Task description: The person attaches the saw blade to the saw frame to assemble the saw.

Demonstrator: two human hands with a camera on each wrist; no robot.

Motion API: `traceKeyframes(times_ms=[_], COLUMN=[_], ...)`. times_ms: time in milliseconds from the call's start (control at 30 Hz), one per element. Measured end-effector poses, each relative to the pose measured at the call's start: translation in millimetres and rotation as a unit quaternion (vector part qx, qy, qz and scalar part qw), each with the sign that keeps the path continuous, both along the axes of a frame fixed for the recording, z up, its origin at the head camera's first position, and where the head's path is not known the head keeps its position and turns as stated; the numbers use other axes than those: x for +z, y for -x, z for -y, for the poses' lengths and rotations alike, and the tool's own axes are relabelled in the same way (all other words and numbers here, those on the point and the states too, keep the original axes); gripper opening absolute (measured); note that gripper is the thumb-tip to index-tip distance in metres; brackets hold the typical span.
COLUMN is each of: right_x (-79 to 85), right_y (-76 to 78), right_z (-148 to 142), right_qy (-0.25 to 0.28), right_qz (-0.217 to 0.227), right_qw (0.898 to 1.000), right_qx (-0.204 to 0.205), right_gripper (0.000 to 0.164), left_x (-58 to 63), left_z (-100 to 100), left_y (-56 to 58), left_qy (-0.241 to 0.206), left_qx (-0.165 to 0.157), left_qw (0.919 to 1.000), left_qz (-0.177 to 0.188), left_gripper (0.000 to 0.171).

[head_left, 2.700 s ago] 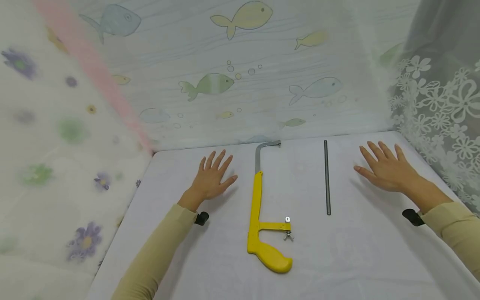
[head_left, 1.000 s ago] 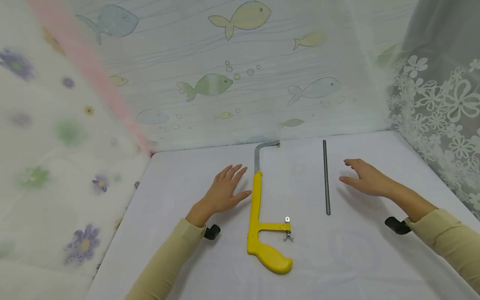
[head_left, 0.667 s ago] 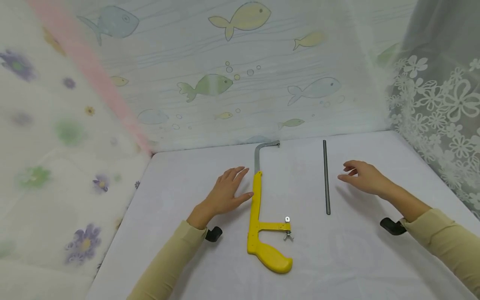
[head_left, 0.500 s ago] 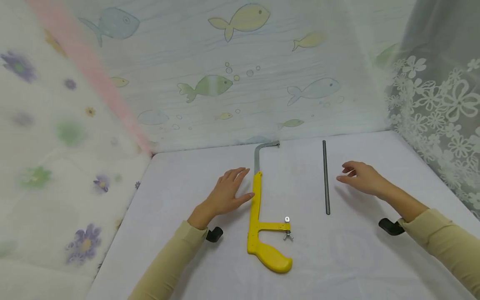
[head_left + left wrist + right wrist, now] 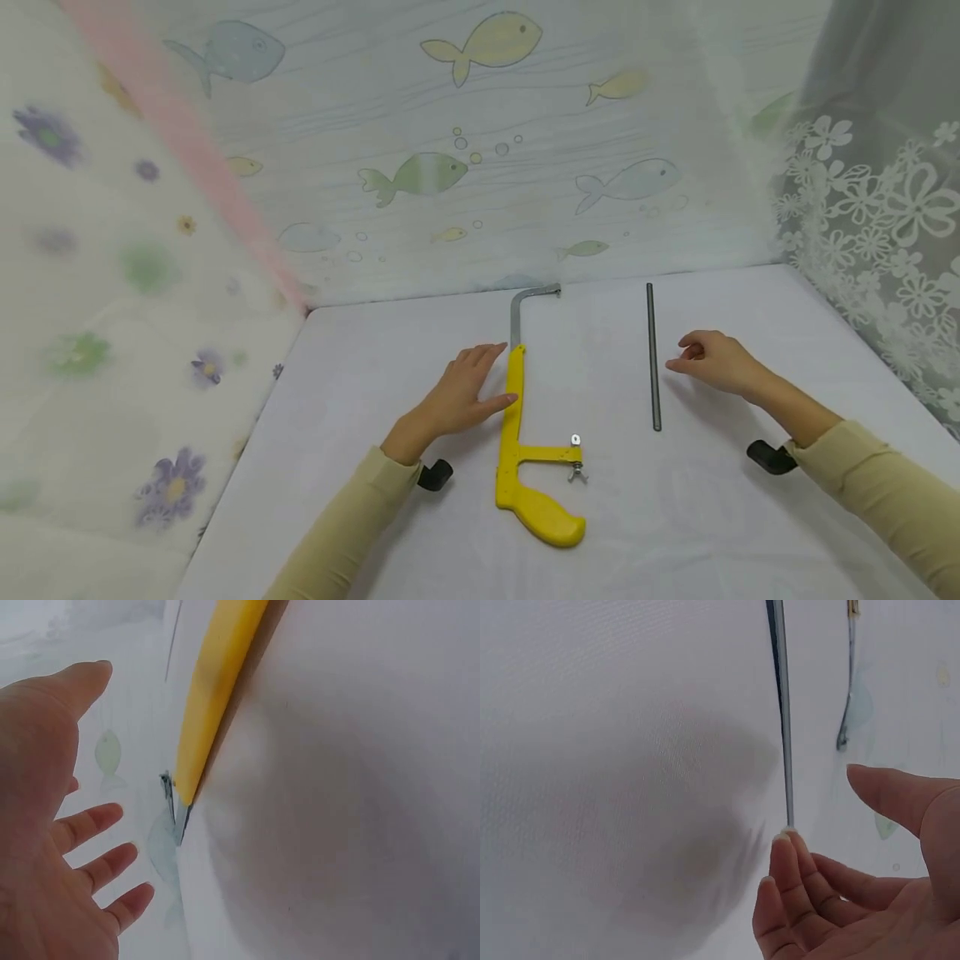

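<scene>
A yellow hacksaw frame (image 5: 510, 429) with a grey bent metal front end lies on the white cloth, its handle towards me. No blade shows between its two ends. My left hand (image 5: 453, 400) is beside its upper bar, fingers spread and thumb over the bar in the head view. In the left wrist view that hand (image 5: 45, 832) holds nothing. Right of the frame lies a thin dark grey metal rod (image 5: 653, 358). My right hand (image 5: 720, 364) hovers just right of it, fingers loosely bent, thumb apart in the right wrist view; nothing is in its grasp.
White cloth covers the table (image 5: 420, 533). A fish-print curtain (image 5: 525, 100) hangs along the back, a flower-print sheet (image 5: 112, 308) on the left, and a grey curtain with white flowers (image 5: 885, 192) on the right.
Both hands have moved inward, the left to the hacksaw frame and the right towards the rod. The right fingers have gone from spread to loosely bent. Frame and rod have not moved.
</scene>
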State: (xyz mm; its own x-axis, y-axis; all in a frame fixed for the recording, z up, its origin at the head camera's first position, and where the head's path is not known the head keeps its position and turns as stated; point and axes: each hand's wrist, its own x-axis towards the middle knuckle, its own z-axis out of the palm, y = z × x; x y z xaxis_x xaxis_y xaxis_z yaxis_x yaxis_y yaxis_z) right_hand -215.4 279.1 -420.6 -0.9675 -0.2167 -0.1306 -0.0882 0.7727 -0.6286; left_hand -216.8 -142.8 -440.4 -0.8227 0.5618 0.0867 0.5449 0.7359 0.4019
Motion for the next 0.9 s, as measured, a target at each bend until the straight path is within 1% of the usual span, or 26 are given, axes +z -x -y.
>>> traceKeyframes(times_ms=[200,333,467,567,667,900], right_x=[-1.9,-4.5,-7.8,-9.1,-10.2,-13.9], right_y=[1.5,3.1,5.2,5.9,6.1,7.6], right_z=[4.8,7.7,9.8,11.6,13.3,17.0], right_qy=[-0.004,0.000,0.001,0.000,-0.003,-0.009], right_qz=[0.004,0.014,0.020,0.019,0.015,0.003], right_qw=[1.000,1.000,0.999,0.999,0.999,0.999], right_qx=[-0.019,-0.026,-0.034,-0.037,-0.036,-0.039], right_gripper=[0.058,0.053,0.051,0.050,0.048,0.041], left_x=[-0.4,0.5,-0.2,-2.3,-4.0,-5.5], left_z=[-5.9,-10.6,-14.6,-16.7,-18.0,-24.0], left_y=[-4.9,-10.1,-12.2,-12.5,-13.7,-17.5], left_qy=[-0.014,-0.011,-0.012,-0.016,-0.020,-0.016], left_qx=[-0.008,-0.005,-0.001,0.000,-0.006,-0.034], left_qw=[0.9991,0.9978,0.9965,0.9957,0.9953,0.9957], left_qz=[0.039,0.065,0.083,0.092,0.094,0.084], left_gripper=[0.082,0.084,0.085,0.083,0.081,0.076])
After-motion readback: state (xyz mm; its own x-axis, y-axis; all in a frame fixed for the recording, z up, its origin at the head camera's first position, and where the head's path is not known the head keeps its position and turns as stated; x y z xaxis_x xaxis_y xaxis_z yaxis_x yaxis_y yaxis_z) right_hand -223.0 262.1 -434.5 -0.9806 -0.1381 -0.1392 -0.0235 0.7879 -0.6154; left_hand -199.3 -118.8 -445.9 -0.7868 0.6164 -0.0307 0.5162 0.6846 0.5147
